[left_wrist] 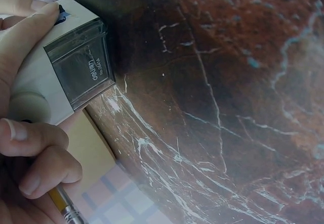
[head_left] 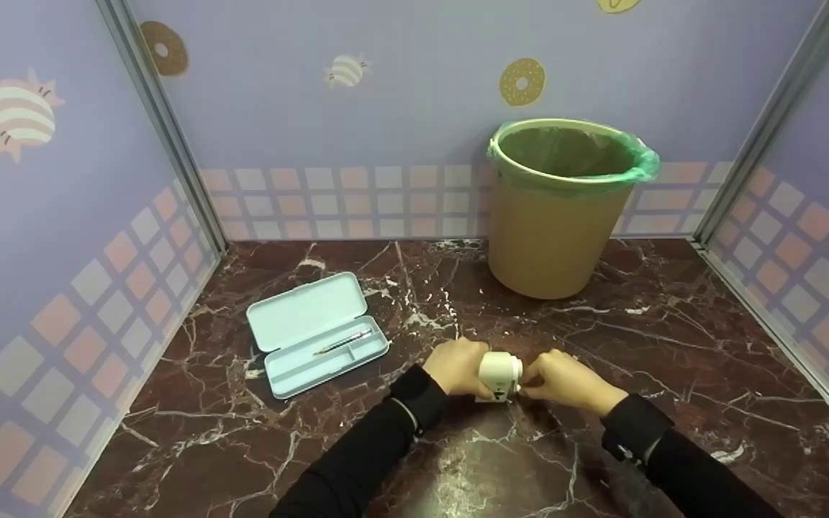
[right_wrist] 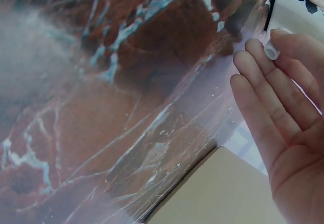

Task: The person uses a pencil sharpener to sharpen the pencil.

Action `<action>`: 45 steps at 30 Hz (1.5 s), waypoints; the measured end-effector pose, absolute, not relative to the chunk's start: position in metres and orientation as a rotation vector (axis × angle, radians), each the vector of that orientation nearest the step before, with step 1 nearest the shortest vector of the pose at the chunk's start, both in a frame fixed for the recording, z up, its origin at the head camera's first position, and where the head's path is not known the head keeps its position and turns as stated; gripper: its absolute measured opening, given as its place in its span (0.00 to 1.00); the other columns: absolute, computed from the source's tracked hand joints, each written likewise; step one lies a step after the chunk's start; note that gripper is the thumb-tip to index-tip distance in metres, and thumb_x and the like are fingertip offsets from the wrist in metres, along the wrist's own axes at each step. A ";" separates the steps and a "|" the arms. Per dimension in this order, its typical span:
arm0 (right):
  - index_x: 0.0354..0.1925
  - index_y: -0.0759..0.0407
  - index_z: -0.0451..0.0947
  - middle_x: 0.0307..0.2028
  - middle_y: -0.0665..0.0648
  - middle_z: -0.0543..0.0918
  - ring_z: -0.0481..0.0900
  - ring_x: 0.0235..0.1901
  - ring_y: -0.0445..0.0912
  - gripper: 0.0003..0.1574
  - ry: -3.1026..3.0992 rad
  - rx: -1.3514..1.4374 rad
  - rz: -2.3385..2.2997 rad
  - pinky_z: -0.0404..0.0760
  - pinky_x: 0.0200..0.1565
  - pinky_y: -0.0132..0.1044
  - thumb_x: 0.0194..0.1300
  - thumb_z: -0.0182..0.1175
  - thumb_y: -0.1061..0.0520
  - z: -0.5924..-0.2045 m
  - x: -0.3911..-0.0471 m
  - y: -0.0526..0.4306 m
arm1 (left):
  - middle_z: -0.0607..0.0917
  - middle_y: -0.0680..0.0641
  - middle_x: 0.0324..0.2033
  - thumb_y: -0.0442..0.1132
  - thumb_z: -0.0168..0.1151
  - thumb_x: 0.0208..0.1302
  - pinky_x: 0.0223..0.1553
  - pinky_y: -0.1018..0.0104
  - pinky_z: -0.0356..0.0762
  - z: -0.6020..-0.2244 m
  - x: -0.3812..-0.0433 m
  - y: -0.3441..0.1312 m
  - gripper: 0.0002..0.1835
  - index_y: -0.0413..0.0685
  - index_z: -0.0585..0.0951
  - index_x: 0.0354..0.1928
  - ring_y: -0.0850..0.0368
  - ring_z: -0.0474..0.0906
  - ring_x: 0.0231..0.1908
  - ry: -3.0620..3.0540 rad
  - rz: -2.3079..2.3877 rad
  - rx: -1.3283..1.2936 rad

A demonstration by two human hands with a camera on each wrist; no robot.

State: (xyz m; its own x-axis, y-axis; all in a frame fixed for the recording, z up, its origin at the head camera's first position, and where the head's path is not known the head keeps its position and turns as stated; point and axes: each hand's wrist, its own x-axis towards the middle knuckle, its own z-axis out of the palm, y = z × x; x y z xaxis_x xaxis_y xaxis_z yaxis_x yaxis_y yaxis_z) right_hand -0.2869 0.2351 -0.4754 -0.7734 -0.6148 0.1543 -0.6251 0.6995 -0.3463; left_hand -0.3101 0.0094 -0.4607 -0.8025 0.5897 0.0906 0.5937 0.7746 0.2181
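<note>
My left hand (head_left: 458,368) grips a small white pencil sharpener (head_left: 495,370) low over the dark marble-patterned table. Its smoky clear shavings drawer (left_wrist: 83,64) faces outward in the left wrist view. Under the curled left fingers shows a yellow pencil (left_wrist: 61,197) with a silver ferrule; most of its length is hidden by the hand. On the sharpener's right side, my right hand (head_left: 565,380) pinches the small white crank knob (right_wrist: 272,50) between thumb and index finger. The other right fingers extend loosely beside it in the right wrist view.
To the left lies an open pale blue pencil case (head_left: 308,311), with a slim silver-ended writing tool (head_left: 342,342) inside. A tan waste bin (head_left: 555,237) lined with a green bag (head_left: 646,165) stands at the back right. Patterned walls enclose the table on three sides.
</note>
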 end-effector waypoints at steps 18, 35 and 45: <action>0.30 0.56 0.90 0.24 0.47 0.89 0.73 0.22 0.29 0.05 -2.797 1.172 0.513 0.78 0.27 0.29 0.55 0.70 0.65 -0.434 -0.255 0.237 | 0.89 0.50 0.31 0.51 0.83 0.39 0.30 0.60 0.81 -0.461 -0.309 0.009 0.24 0.49 0.84 0.36 0.55 0.84 0.30 -2.946 -0.372 -0.975; 0.36 0.58 0.91 0.31 0.53 0.92 0.85 0.25 0.38 0.04 -2.753 1.070 0.540 0.83 0.31 0.32 0.59 0.72 0.62 -0.405 -0.268 0.238 | 0.88 0.51 0.30 0.52 0.84 0.39 0.27 0.62 0.77 -0.460 -0.310 0.010 0.24 0.50 0.84 0.37 0.58 0.80 0.26 -2.951 -0.353 -0.975; 0.37 0.56 0.91 0.34 0.54 0.93 0.89 0.29 0.45 0.05 -2.732 0.948 0.435 0.86 0.36 0.43 0.60 0.72 0.61 -0.406 -0.287 0.233 | 0.88 0.51 0.29 0.51 0.83 0.39 0.28 0.62 0.79 -0.461 -0.310 0.009 0.23 0.50 0.83 0.35 0.58 0.79 0.26 -2.938 -0.342 -0.982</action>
State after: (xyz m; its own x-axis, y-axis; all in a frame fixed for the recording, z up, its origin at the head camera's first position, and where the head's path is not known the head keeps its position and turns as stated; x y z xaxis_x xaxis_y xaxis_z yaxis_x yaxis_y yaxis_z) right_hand -0.2875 0.2334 -0.4063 -0.7689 -0.5663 0.2969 -0.6305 0.7487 -0.2048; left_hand -0.3104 0.0093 -0.4614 -0.8011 0.5914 0.0926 0.5968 0.7773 0.1991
